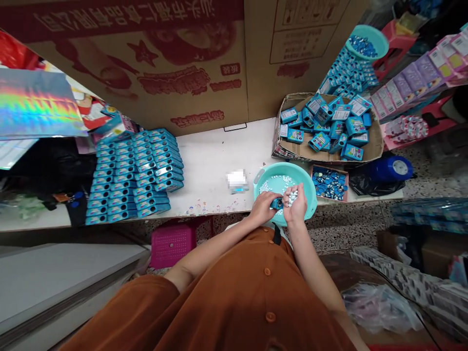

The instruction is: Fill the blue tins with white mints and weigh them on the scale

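My left hand [263, 207] is closed around a small blue box [277, 203] with a dark round hole in its top. Right beside it, my right hand [297, 207] is cupped, its palm full of small white candies [293, 197]. Both hands are over a turquoise basin [310, 187], where more white pieces [287, 180] lie scattered on the bottom. To the right of the basin, a shallow box [329, 183] contains many shiny blue and silver round caps. Part of the basin is hidden behind my hands.
Blue boxes [146, 170] stand in stacked rows on the left of the white table [204, 165]. An open carton [329, 156] of blue boxes is at the back right. A large cardboard box [204, 102] blocks the rear. A pink stool [173, 245] is below the edge.
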`<state>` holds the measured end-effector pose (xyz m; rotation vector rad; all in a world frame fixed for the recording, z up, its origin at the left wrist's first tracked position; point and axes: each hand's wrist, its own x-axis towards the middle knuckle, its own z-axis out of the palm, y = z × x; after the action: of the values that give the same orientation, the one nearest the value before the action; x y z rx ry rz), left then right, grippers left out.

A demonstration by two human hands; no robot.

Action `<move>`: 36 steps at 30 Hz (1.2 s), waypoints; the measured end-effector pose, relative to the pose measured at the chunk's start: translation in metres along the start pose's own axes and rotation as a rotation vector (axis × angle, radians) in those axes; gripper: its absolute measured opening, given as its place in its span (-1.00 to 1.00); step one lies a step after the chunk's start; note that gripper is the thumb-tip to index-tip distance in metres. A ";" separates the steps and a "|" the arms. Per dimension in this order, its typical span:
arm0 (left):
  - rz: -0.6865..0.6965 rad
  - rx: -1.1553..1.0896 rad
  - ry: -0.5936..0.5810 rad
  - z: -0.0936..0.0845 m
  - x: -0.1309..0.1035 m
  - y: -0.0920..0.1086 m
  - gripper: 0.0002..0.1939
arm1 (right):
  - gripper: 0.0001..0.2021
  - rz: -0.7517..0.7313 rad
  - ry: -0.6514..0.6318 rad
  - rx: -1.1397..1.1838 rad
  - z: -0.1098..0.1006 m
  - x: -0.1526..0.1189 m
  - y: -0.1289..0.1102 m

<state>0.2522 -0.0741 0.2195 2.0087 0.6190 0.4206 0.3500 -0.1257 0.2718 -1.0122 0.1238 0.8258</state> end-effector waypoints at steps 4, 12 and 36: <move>-0.080 -0.164 0.017 0.001 0.002 -0.004 -0.62 | -0.59 0.024 -0.014 0.039 -0.008 0.008 -0.016; -0.461 -0.557 0.481 -0.048 -0.017 -0.085 -0.49 | -0.63 0.086 0.018 0.118 -0.058 0.022 -0.051; -0.428 -0.116 0.577 -0.071 -0.022 -0.208 -0.10 | -0.74 0.286 0.104 0.056 -0.103 -0.007 -0.023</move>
<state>0.1449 0.0490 0.0704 1.5767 1.3167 0.7567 0.3882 -0.2177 0.2346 -0.9975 0.3857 1.0230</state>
